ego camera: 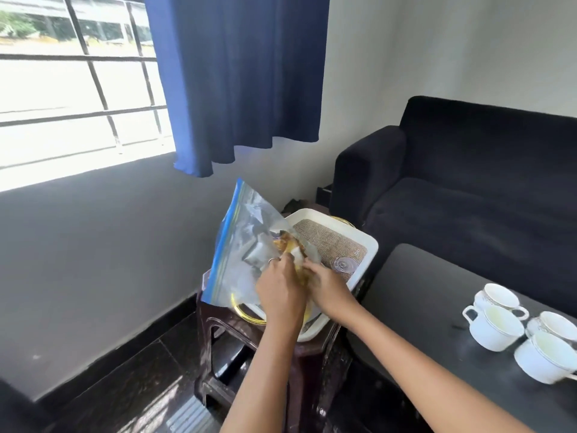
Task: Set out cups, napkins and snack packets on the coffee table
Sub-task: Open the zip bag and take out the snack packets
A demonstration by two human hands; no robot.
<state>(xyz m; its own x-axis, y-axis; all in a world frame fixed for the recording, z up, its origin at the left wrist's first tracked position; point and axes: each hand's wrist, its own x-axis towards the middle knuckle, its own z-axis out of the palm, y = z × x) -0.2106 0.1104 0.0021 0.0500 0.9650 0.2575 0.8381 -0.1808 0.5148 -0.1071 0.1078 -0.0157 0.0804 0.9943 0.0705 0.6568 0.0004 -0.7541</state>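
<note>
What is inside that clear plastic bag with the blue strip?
Through the bag a yellow-brown snack packet and pale folded items show. Both hands, left hand and right hand, cover its lower contents, so nothing more can be told.

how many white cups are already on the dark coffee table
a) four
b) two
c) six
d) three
a) four: four white cups stand clustered at the right end of the dark coffee table, while both hands work at the zip bag over the white tray.
</note>
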